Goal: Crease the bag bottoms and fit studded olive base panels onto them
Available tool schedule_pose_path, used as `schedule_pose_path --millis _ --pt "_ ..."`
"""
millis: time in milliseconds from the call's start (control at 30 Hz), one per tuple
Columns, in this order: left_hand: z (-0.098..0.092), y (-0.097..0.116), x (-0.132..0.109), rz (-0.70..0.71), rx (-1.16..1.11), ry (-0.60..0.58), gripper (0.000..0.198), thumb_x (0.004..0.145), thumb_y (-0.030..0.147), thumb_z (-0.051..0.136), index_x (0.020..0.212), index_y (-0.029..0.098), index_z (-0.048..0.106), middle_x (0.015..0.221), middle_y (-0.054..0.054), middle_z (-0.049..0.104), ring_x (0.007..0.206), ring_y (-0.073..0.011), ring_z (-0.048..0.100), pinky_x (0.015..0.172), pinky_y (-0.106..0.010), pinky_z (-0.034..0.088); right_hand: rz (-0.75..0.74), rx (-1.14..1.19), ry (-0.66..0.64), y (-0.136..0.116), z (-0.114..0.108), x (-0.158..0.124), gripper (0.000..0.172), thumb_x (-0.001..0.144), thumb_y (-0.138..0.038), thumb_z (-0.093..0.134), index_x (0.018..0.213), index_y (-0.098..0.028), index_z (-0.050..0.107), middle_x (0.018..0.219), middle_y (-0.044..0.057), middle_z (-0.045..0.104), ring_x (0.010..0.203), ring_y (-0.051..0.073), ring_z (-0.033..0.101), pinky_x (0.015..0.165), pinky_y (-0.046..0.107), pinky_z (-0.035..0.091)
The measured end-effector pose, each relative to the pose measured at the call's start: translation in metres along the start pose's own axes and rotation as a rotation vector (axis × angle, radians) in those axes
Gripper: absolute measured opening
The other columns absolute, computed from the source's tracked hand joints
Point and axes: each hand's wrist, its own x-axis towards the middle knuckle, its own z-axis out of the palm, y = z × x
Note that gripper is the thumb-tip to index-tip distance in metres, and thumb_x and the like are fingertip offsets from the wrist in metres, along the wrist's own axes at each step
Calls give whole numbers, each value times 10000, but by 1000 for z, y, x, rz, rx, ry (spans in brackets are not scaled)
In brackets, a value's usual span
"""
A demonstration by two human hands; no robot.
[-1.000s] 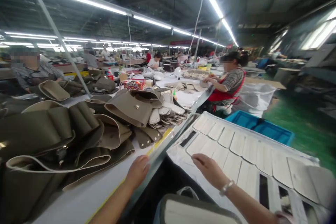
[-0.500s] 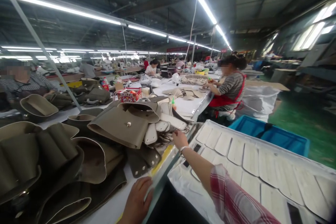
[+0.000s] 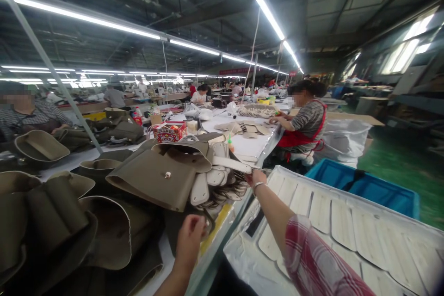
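Many pale, rounded leather tabs (image 3: 217, 180) lie in a loose heap at the right edge of a long white counter (image 3: 243, 145), partly tucked under the flap of an olive bag (image 3: 156, 180). The right hand (image 3: 258, 177), with a bracelet at the wrist and a red checked sleeve (image 3: 308, 259) behind it, reaches to the right side of the heap and seems to touch the nearest tab. Its fingers point away, so whether its grip is open or closed cannot be told. The left hand (image 3: 191, 236) is nearer, curled above a dark leather piece (image 3: 173, 229) at the counter's near edge; its grip is also unclear.

The tabs look light, flat and fairly stiff, with smooth faces that would likely slide over one another. A pinch at one rounded end would probably lift a single tab cleanly. The bag looks soft and floppy, with a small metal stud on its flap.

To the left, more olive pieces curl and sag in piles. To the right, a pale tray (image 3: 239, 252) holds rows of similar tabs, with a blue bin (image 3: 367, 189) beyond it. Farther off, a person in a red apron (image 3: 307, 122) works at the counter.
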Motion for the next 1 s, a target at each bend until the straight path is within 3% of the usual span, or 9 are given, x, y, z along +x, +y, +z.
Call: schedule_pose_path --millis 67,133,300,433,533,667,867,1000 --pt "2 10 6 -149 -274 140 177 815 345 576 868 188 515 904 -58 618 818 -203 628 656 -297 519 138 98 -41 -11 -7 3 328 970 -389 340 1046 -119 511 833 38 578 646 108 575 588 261 517" --pt "8 25 10 -228 -458 201 118 858 276 524 932 185 509 996 -75 608 816 -184 635 648 -296 526 235 183 -99 -31 -8 1 278 978 -341 318 1032 -125 485 753 24 567 592 97 568 542 227 513" --pt "34 63 18 -371 -660 119 149 898 244 466 884 131 562 957 -105 615 743 -162 632 595 -273 516 364 275 -373 -90 1 -29 63 897 -158 453 865 -124 496 596 0 542 502 72 537 474 152 486" --pt "47 69 29 -415 -738 129 226 899 283 471 760 126 557 823 -82 612 700 -143 618 642 -282 522 437 208 -555 -102 13 -64 51 814 -127 526 852 -92 527 656 73 611 539 138 599 448 210 503" --pt "46 60 36 -488 -775 165 316 882 346 496 639 147 467 698 -64 576 651 -147 602 652 -309 530 399 134 -528 -92 15 -74 228 742 -64 552 960 -116 512 629 57 607 525 197 615 423 259 498" --pt "40 49 44 -553 -841 216 343 852 443 520 665 163 459 669 -53 549 659 -165 607 662 -331 543 262 164 -406 -80 15 -70 448 703 22 487 1104 -174 447 611 -11 577 491 168 594 468 272 515" --pt "43 56 68 -500 -936 226 222 887 355 460 918 182 595 793 -70 631 720 -180 639 613 -313 552 208 270 -400 -79 31 -91 427 716 -68 536 1130 -138 462 766 75 638 575 194 632 517 302 538" --pt "45 61 78 -473 -955 269 206 888 250 449 1009 168 594 801 -86 646 688 -180 646 543 -278 547 155 294 -384 -79 16 -114 387 736 -118 518 1121 -138 490 792 87 646 593 202 637 531 308 541"
